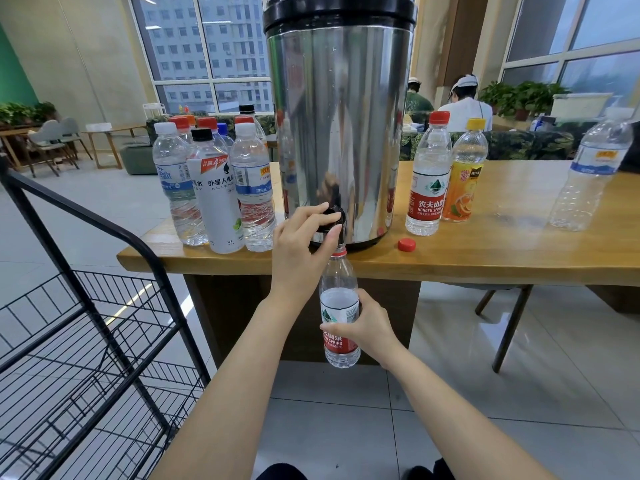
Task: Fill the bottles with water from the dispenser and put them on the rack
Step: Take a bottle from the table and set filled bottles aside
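Head view: a tall steel dispenser [339, 116] with a black lid stands at 12 o'clock on a wooden worktop [519, 244], close to its near edge. The left hand [301, 244] reaches up to the black tap [334, 220] at the dispenser's foot; its fingers [313, 211] are curled over the tap, forefinger on top and thumb underneath, pinching it between them. Directly at 6 o'clock of the tap, below the worktop's edge, the right hand [367, 327] holds an uncapped bottle [339, 299] upright with its mouth just under the spout. The right fingers [362, 297] wrap round the bottle's red and white label, thumb across the front. How full the bottle is I cannot tell.

A loose red cap [406, 244] lies on the worktop at 3 o'clock of the tap, near the dispenser's base. At 9 o'clock of the dispenser stands a tight cluster of capped bottles [214, 188]. At 3 o'clock stand a red-labelled bottle [427, 181] and, just beside it, an orange drink bottle [464, 174]; a clear bottle [588, 178] stands well apart, farther right. The black wire rack [86, 323] stands on the floor at 8 o'clock of the picture, beside the worktop.
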`<state>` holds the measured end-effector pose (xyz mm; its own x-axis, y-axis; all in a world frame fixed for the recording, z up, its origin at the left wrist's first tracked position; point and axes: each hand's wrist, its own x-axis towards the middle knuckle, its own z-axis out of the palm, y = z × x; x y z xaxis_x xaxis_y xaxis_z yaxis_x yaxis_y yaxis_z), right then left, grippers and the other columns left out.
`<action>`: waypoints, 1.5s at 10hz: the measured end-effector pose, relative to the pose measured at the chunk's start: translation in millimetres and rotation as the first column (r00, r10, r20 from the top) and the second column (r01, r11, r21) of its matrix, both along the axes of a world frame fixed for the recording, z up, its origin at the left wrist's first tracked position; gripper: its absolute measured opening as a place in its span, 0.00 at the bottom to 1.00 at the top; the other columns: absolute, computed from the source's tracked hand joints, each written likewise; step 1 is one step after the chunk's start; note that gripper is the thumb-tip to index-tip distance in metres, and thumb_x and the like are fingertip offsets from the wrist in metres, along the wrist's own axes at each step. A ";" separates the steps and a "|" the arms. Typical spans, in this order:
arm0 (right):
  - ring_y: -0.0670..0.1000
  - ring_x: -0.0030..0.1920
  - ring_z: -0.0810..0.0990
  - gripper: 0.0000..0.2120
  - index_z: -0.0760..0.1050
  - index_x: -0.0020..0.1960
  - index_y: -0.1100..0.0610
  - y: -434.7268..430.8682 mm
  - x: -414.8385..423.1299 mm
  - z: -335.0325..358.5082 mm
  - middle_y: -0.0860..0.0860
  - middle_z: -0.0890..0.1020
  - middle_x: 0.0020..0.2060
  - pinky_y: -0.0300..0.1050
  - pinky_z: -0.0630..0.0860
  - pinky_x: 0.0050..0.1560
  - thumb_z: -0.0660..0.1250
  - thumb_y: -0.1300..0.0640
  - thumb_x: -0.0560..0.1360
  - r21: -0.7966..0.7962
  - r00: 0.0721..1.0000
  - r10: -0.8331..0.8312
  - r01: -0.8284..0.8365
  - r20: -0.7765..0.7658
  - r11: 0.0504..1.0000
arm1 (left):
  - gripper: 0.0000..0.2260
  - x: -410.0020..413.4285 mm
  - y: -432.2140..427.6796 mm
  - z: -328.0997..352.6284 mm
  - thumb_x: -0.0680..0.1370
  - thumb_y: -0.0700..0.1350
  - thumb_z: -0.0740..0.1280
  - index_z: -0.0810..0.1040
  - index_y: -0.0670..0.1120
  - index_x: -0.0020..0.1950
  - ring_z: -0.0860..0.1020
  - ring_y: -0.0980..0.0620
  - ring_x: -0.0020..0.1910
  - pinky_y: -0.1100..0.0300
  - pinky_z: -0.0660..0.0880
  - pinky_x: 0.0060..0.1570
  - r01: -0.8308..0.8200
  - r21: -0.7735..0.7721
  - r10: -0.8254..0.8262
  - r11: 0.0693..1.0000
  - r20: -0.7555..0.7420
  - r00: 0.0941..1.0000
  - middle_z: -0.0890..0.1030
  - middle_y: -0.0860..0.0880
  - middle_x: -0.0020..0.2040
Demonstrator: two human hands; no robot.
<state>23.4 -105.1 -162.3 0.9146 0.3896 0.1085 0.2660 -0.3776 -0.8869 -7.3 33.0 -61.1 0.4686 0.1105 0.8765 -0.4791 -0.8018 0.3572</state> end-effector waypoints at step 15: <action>0.51 0.63 0.75 0.37 0.68 0.67 0.53 -0.5 -1.6 3.2 0.50 0.77 0.62 0.45 0.76 0.58 0.80 0.51 0.64 -0.003 1.000 -0.005 0.005 -0.005 1.000 | 0.15 -0.7 -1.4 -0.4 0.79 0.52 0.62 0.81 0.45 0.58 0.74 0.57 0.60 0.40 0.76 0.56 0.005 -0.034 -0.005 0.999 0.000 1.000 0.80 0.47 0.59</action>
